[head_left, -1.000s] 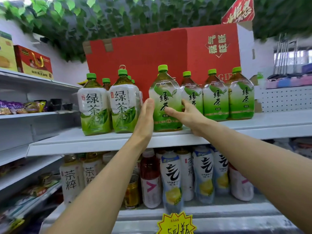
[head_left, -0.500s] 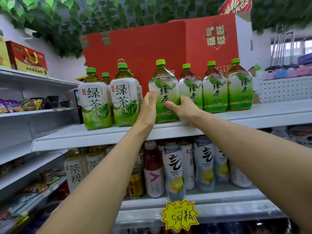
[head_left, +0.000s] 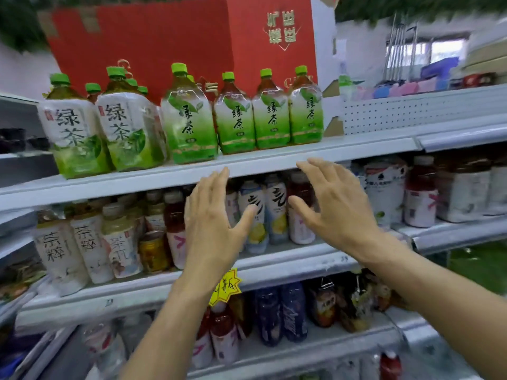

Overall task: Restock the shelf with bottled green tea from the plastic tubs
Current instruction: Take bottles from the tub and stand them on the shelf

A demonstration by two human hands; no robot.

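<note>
Head camera view: both hands have come off the green tea bottle [head_left: 189, 124] they were steadying a moment ago and now hang in front of the shelf below. The left hand [head_left: 211, 223] and the right hand [head_left: 333, 207] are both released, fingers [head_left: 315, 167] spread and relaxed, holding nothing, and well clear of the top shelf [head_left: 247, 164].

The bottle stands upright near the front lip of that shelf. It sits just beside a pair of white-labelled green tea bottles [head_left: 107, 130] on its left and a row of three matching green-labelled bottles [head_left: 270, 116] on its right, with a red carton [head_left: 170, 39] behind them. It stands slightly forward of the three on its right, though the wide lens may exaggerate that.

To my eye this placement is finished: the bottle is left standing on its own, and the hands look to be drawing back. The plastic tubs are out of sight here, so I cannot say how many bottles remain. The likely next step is a reach down for another bottle. Bare shelf shows to the right of the row, so more would fit.

Beneath, the lower shelves hold mixed drinks, and a yellow price tag [head_left: 225, 287] pokes out beside the left wrist.
</note>
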